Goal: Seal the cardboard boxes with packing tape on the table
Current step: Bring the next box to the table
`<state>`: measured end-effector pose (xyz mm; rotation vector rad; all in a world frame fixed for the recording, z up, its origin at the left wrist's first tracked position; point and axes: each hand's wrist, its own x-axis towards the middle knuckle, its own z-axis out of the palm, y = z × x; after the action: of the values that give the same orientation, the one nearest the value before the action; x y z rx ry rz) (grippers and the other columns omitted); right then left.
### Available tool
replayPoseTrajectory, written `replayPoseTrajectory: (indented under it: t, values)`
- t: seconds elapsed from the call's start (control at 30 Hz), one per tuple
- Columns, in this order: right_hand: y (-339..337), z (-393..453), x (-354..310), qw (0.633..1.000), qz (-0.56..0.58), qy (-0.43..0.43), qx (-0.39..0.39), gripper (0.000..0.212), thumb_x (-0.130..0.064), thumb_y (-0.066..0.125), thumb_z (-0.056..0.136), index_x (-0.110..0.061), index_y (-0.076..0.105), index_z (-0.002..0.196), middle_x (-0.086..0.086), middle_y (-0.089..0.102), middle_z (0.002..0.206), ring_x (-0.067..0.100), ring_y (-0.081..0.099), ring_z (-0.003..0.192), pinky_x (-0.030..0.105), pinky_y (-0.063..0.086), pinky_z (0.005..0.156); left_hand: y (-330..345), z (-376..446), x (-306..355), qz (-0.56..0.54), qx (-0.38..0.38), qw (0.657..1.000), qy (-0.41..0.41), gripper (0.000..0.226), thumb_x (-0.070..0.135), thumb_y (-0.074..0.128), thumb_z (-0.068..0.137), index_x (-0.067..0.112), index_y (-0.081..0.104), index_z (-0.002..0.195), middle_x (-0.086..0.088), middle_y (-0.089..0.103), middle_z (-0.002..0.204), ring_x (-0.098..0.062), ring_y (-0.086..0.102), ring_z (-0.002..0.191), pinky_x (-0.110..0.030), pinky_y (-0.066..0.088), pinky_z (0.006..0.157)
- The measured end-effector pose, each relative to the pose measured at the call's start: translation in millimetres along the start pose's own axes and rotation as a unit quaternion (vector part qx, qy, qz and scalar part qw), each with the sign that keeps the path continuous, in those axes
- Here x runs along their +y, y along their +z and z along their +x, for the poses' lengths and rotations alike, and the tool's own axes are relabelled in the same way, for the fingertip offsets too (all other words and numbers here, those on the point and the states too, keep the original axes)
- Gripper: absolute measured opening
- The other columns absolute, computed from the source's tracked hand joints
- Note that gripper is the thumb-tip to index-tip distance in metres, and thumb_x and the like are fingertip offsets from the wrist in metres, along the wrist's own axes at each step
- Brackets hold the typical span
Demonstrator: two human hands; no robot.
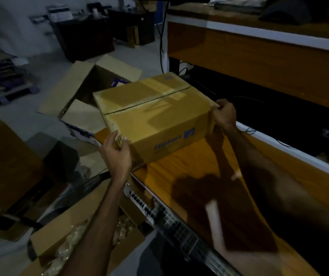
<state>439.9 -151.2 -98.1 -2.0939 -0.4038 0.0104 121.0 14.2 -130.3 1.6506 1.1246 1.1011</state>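
Observation:
A closed cardboard box [151, 120] with a blue printed logo stands on the wooden table [179, 168]. An open seam runs across its top between glossy patches of old tape. My left hand [115, 150] grips the box's near-left corner, fingers curled over the edge. My right hand [224, 114] pinches the box's top right corner. A dark brown band [245, 216], seemingly packing tape, stretches from under that hand toward me over the table. A blurred white piece [216, 218] lies along its left side. Whether my right fingers also hold the band's end is unclear.
An open cardboard box [84, 86] sits on the floor behind the table's left end. Another box with bubble wrap [68, 242] is at the lower left. A wire rack [171, 222] runs under the table's near edge. A wooden shelf unit [259, 54] and cables stand at the right.

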Motion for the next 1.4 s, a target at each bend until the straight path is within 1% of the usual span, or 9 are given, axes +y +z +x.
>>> replayPoseTrajectory:
  t: [0.1, 0.23, 0.33, 0.43, 0.6, 0.83, 0.97, 1.2, 1.4]
  values:
    - [8, 36, 12, 0.998, 0.003, 0.054, -0.036, 0.050, -0.030, 0.063, 0.105, -0.015, 0.055, 0.152, 0.010, 0.059, 0.150, 0.032, 0.058, 0.134, 0.039, 0.050, 0.103, 8, 11, -13, 0.008, -0.007, 1.000, -0.026, 0.052, 0.036, 0.069, 0.096, 0.018, 0.060, 0.144, -0.002, 0.061, 0.145, -0.023, 0.054, 0.135, -0.051, 0.048, 0.113]
    - [20, 40, 24, 0.994, 0.008, 0.076, -0.077, 0.055, -0.035, 0.063, 0.105, -0.022, 0.049, 0.156, 0.012, 0.054, 0.155, 0.037, 0.053, 0.139, 0.044, 0.047, 0.109, 10, 18, -35, 0.020, -0.026, 0.999, -0.035, 0.064, 0.054, 0.062, 0.093, 0.031, 0.051, 0.151, 0.006, 0.059, 0.148, -0.023, 0.050, 0.142, -0.052, 0.046, 0.114]
    - [23, 11, 27, 0.997, 0.002, 0.063, -0.033, 0.053, -0.036, 0.062, 0.106, -0.022, 0.050, 0.155, 0.013, 0.059, 0.149, 0.038, 0.057, 0.134, 0.045, 0.049, 0.106, 1, 17, -28, -0.004, -0.016, 0.999, -0.034, 0.054, 0.038, 0.063, 0.095, 0.032, 0.055, 0.148, 0.017, 0.060, 0.131, -0.013, 0.058, 0.123, -0.038, 0.049, 0.103]
    - [23, -46, 35, 0.999, 0.001, 0.026, 0.024, 0.054, -0.038, 0.061, 0.106, -0.017, 0.051, 0.155, 0.014, 0.063, 0.144, 0.037, 0.061, 0.130, 0.046, 0.051, 0.104, -14, 23, -29, -0.004, 0.002, 0.999, -0.040, 0.054, 0.028, 0.064, 0.097, 0.028, 0.054, 0.150, 0.015, 0.058, 0.129, -0.012, 0.053, 0.121, -0.033, 0.043, 0.097]
    - [18, -171, 51, 0.992, -0.018, 0.067, 0.103, 0.069, -0.073, 0.043, 0.099, -0.037, 0.040, 0.158, 0.006, 0.060, 0.147, 0.035, 0.062, 0.127, 0.053, 0.055, 0.100, -42, 41, -30, -0.023, -0.027, 0.998, -0.061, 0.052, 0.021, 0.067, 0.098, 0.021, 0.057, 0.148, 0.009, 0.057, 0.136, -0.011, 0.051, 0.123, -0.032, 0.040, 0.098]
    - [-10, -333, 20, 0.963, -0.034, 0.132, 0.233, 0.066, -0.044, 0.061, 0.106, -0.018, 0.041, 0.163, 0.013, 0.051, 0.150, 0.032, 0.053, 0.132, 0.036, 0.039, 0.100, -66, 35, -41, -0.031, -0.130, 0.991, -0.017, 0.051, 0.028, 0.070, 0.088, 0.022, 0.066, 0.139, 0.002, 0.068, 0.131, -0.022, 0.064, 0.118, -0.038, 0.054, 0.096]
    - [-42, -391, 32, 0.939, -0.051, 0.171, 0.295, 0.065, -0.045, 0.062, 0.105, -0.020, 0.042, 0.162, 0.010, 0.051, 0.153, 0.033, 0.053, 0.134, 0.043, 0.046, 0.102, -58, -2, -37, -0.058, -0.196, 0.979, 0.012, 0.047, 0.020, 0.072, 0.093, 0.013, 0.065, 0.139, 0.001, 0.068, 0.129, -0.021, 0.064, 0.117, -0.041, 0.057, 0.097]
    - [-123, -460, 66, 0.898, -0.075, 0.218, 0.374, 0.062, -0.041, 0.061, 0.106, -0.016, 0.044, 0.160, 0.012, 0.051, 0.154, 0.034, 0.049, 0.140, 0.048, 0.042, 0.111, -31, -100, -8, -0.054, -0.291, 0.954, 0.044, 0.047, 0.020, 0.076, 0.093, 0.013, 0.066, 0.139, -0.009, 0.068, 0.137, -0.031, 0.062, 0.125, -0.047, 0.053, 0.103]
    - [-191, -494, 101, 0.878, -0.086, 0.252, 0.397, 0.061, -0.038, 0.061, 0.107, -0.016, 0.043, 0.161, 0.020, 0.051, 0.151, 0.040, 0.048, 0.139, 0.055, 0.042, 0.113, -16, -182, 16, -0.054, -0.323, 0.943, 0.053, 0.048, 0.022, 0.077, 0.094, 0.015, 0.065, 0.139, -0.008, 0.068, 0.138, -0.030, 0.062, 0.127, -0.044, 0.054, 0.101]
